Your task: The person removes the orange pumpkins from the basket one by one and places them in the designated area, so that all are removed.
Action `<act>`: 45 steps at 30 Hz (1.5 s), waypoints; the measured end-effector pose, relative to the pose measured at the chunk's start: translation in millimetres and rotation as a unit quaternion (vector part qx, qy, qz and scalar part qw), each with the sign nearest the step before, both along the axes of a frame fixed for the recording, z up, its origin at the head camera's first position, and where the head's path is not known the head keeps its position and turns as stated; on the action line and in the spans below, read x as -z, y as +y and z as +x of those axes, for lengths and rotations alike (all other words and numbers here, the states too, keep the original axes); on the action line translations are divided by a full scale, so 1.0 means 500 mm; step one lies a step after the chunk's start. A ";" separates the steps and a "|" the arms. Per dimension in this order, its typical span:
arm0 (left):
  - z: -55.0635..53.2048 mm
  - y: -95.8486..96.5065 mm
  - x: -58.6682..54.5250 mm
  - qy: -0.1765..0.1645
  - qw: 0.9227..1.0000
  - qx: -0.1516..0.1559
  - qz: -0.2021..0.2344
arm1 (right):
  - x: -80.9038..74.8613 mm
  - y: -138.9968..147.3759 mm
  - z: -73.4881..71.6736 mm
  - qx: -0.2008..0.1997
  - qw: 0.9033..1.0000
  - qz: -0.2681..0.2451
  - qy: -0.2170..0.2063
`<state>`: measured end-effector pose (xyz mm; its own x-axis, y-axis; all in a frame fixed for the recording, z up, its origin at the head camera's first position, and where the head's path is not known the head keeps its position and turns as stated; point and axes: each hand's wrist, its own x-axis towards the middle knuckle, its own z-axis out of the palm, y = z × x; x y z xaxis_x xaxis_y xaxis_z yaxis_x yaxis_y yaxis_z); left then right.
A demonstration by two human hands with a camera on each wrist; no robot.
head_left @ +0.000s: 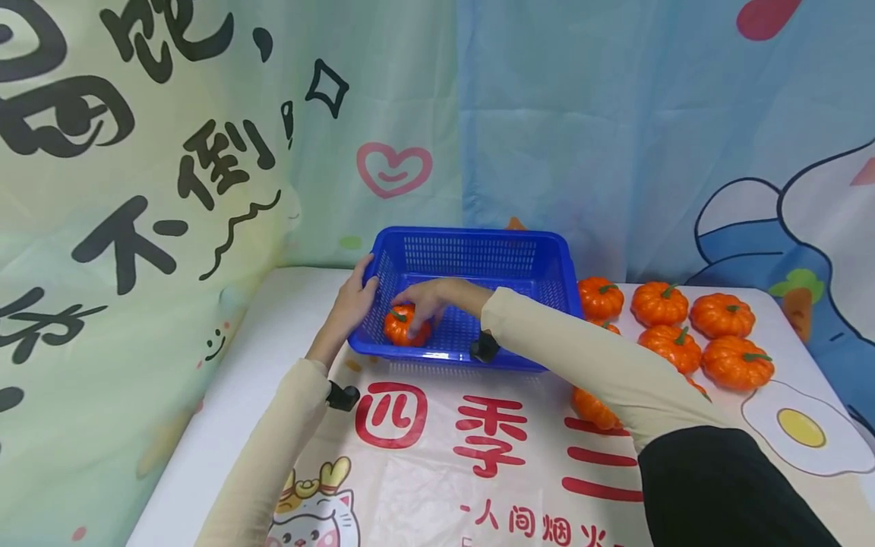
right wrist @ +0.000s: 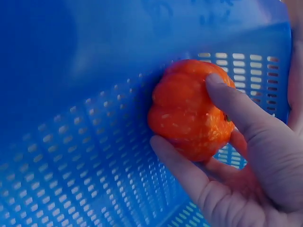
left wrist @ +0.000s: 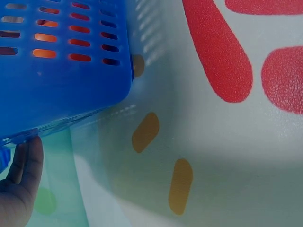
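Observation:
A blue plastic basket (head_left: 472,354) with slotted walls stands on the table. My left hand (head_left: 354,300) holds its left rim; in the left wrist view, fingers (left wrist: 32,163) reach up under that rim. Inside the basket, near its front left corner, is a small orange toy pumpkin (head_left: 399,327). My right hand (head_left: 432,298) reaches in and grips this pumpkin. The right wrist view shows the thumb over one side of the pumpkin (right wrist: 187,109) and fingers curled round the other, with its stem toward the palm.
Several more orange pumpkins (head_left: 659,304) stand to the right of the basket, some partly hidden by the right sleeve (head_left: 588,357). A printed cloth (head_left: 410,486) with red characters covers the table front. A patterned curtain (head_left: 540,137) hangs behind.

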<state>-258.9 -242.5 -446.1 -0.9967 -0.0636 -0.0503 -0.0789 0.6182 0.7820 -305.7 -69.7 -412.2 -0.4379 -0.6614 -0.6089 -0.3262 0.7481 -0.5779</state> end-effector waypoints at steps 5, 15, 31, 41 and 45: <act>-0.003 0.003 -0.001 0.005 1.000 -0.001 0.002 | 0.007 -0.004 0.005 -0.009 1.000 -0.006 0.001; -0.002 0.002 0.002 -0.003 1.000 -0.002 -0.001 | 0.004 0.006 -0.002 -0.030 0.997 -0.019 0.074; -0.002 0.003 -0.001 0.012 1.000 0.009 -0.020 | -0.113 0.159 0.123 0.030 0.961 -0.139 0.237; 0.002 0.004 -0.002 0.015 1.000 0.011 -0.018 | -0.120 0.366 0.330 0.122 0.951 -0.199 0.202; 0.004 0.003 -0.005 0.014 1.000 0.013 -0.018 | -0.107 0.444 0.385 0.192 0.950 -0.188 0.162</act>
